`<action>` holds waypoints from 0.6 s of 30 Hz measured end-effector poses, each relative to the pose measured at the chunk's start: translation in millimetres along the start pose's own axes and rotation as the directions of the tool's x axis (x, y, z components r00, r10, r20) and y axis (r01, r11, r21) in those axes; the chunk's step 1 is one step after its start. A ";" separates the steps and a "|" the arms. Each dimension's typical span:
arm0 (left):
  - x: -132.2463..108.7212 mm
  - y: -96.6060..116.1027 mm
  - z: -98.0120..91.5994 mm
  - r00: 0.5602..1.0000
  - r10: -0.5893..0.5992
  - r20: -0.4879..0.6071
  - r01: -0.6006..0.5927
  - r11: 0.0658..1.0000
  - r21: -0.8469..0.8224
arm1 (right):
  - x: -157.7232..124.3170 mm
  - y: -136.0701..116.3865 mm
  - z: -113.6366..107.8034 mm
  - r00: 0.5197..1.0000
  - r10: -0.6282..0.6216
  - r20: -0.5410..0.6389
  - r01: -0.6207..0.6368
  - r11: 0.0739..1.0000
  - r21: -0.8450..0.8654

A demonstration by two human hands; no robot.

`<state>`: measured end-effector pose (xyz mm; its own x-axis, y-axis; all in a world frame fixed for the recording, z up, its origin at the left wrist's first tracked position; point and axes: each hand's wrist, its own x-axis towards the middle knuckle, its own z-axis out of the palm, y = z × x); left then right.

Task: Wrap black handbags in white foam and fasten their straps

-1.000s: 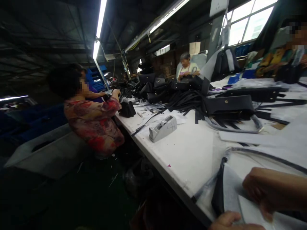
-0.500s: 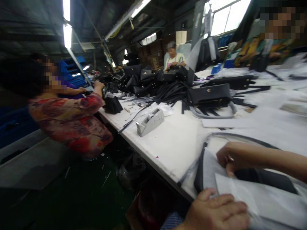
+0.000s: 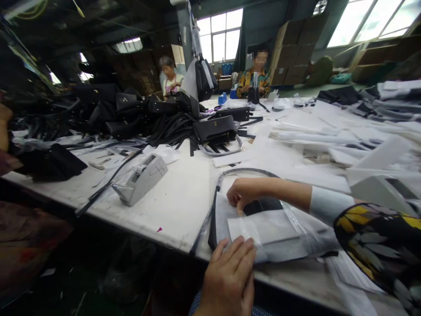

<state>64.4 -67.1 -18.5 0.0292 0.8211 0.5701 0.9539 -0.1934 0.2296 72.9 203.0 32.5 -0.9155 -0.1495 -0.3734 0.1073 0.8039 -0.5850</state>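
Observation:
A black handbag point(image 3: 212, 221) lies at the table's front edge, mostly covered by a white wrapping sheet point(image 3: 221, 213) and clear plastic. Its wrapped handle point(image 3: 250, 170) arches away on the far side. My left hand point(image 3: 230, 267) rests with fingers stretched flat against the near side of the wrapped bag. Above it, my right hand point(image 3: 241, 195) has curled fingers and thumb closed at the sheet's inner edge; the fingertips are partly hidden. A folded white piece point(image 3: 266, 226) lies across the bag below my right wrist.
A grey tape dispenser point(image 3: 143, 177) stands to the left on the white table point(image 3: 184, 197). Black bags point(image 3: 215, 129) and straps are heaped behind it. White sheets point(image 3: 312, 136) spread over the right side. Two co-workers point(image 3: 171, 81) sit across the table; another person's sleeve shows at far left.
My view has swung to the right, so the bag and both hands appear nearer the middle. My left hand still lies on the bag's near side, my right hand at the sheet's edge.

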 end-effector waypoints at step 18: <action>0.7 -4.1 3.0 0.999 0.035 -0.031 -0.035 0.999 0.008 | -10.9 0.8 3.9 0.987 -0.055 -0.148 0.045 0.996 -0.074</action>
<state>61.4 -64.2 -21.4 0.0532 0.7967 0.6020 0.9546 -0.2176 0.2035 84.5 203.1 33.3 -0.9673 -0.1070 -0.2300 0.0372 0.8371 -0.5458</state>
